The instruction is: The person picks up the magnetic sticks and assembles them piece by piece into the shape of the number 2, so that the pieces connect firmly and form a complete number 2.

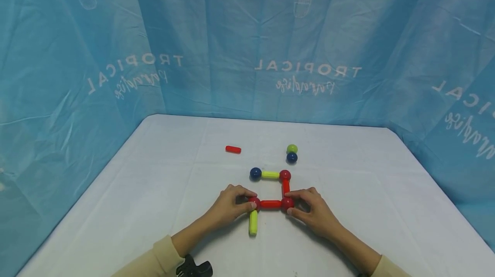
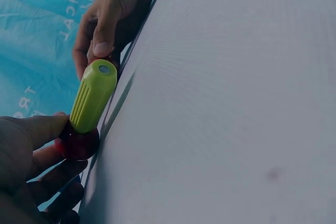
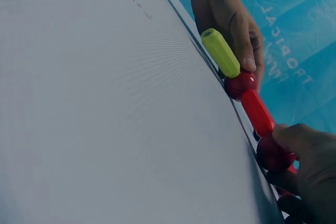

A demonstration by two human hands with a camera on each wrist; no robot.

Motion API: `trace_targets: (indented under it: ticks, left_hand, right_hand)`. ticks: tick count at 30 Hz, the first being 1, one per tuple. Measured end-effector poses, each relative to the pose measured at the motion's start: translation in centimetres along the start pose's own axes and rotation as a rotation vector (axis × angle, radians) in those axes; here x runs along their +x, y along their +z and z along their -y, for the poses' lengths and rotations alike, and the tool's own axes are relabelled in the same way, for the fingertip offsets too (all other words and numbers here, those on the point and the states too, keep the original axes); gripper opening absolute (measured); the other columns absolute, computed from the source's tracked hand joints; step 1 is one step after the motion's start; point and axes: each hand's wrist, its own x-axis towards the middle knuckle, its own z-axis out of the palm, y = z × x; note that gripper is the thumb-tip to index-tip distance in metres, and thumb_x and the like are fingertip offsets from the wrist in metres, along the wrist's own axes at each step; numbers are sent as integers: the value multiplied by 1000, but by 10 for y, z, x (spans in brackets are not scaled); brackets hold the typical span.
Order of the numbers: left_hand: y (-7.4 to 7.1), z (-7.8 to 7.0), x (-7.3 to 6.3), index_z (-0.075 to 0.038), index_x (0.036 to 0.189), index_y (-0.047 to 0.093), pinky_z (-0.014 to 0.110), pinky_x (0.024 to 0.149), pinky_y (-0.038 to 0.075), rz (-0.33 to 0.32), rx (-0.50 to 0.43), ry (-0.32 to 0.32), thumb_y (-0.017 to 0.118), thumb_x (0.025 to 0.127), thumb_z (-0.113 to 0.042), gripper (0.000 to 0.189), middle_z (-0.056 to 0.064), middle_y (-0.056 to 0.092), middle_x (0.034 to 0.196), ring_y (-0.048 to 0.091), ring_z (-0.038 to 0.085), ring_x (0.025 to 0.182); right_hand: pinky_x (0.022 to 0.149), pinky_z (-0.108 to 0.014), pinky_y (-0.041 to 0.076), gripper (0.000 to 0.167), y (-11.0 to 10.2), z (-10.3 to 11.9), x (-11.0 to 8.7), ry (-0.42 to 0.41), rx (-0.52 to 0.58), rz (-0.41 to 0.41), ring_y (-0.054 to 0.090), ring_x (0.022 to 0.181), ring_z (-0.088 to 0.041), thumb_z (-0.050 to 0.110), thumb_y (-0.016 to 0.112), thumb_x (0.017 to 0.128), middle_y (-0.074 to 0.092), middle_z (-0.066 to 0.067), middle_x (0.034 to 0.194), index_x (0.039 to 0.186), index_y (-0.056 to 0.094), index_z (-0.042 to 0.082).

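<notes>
My left hand (image 1: 231, 206) pinches a red ball (image 2: 79, 144) between thumb and fingers. From that ball a yellow-green rod (image 1: 253, 223) points toward me, its near end free. A red rod (image 1: 270, 204) links it to a second red ball (image 1: 287, 203), which my right hand (image 1: 314, 211) pinches. Another red rod (image 1: 285, 187) runs away from me to a third red ball (image 1: 285, 175). There a second yellow-green rod (image 1: 270, 175) leads left to a dark blue ball (image 1: 255, 174). In the right wrist view the right thumb (image 3: 294, 137) lies over the held ball.
Farther back on the white table (image 1: 185, 152) lies a loose red rod (image 1: 233, 150). A green ball (image 1: 292, 148) and another dark blue ball (image 1: 291, 157) sit together behind the joined pieces. Blue printed curtains (image 1: 239, 32) hang around the table's back and sides.
</notes>
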Motion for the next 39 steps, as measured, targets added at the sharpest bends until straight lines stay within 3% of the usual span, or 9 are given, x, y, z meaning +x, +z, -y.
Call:
trace_targets:
  ticks: [7, 14, 24, 30, 39]
  left_hand:
    - [0, 0, 0, -21, 111, 68, 42, 89, 36, 2, -21, -4, 68, 84, -33, 29, -6, 63, 107, 46, 15, 103]
    - [1, 1, 0, -20, 111, 69, 40, 88, 34, -10, -29, -7, 68, 85, -32, 28, -7, 63, 105, 45, 14, 100]
    - [0, 0, 5, -17, 112, 68, 36, 85, 39, -36, -19, 3, 68, 85, -27, 28, -5, 65, 107, 47, 15, 100]
    - [-2, 0, 14, -16, 113, 68, 31, 81, 43, -53, -7, 18, 68, 86, -24, 29, -4, 65, 106, 48, 16, 99]
    - [-4, 3, 25, -17, 112, 68, 36, 88, 44, -46, -8, -16, 68, 85, -25, 27, -1, 64, 108, 49, 17, 103]
  right_hand:
    - [79, -30, 46, 34, -14, -3, 15, 13, 2, -28, 51, 94, -13, 34, 72, 81, 64, 10, 100, 114, 64, 28]
    - [82, -36, 45, 40, -24, -18, 58, 16, -106, -108, 51, 101, -19, 33, 69, 84, 65, 0, 107, 120, 60, 18]
    - [87, -43, 43, 50, -23, -29, 110, 58, -136, -185, 47, 107, -27, 31, 71, 83, 63, -11, 112, 125, 56, 8]
    - [83, -40, 41, 53, -19, -35, 123, 91, -157, -174, 46, 103, -27, 34, 71, 82, 64, -13, 113, 124, 56, 7]
    - [82, -39, 41, 51, -15, -39, 127, 158, -159, -137, 46, 103, -26, 32, 68, 84, 64, -13, 115, 126, 55, 7]
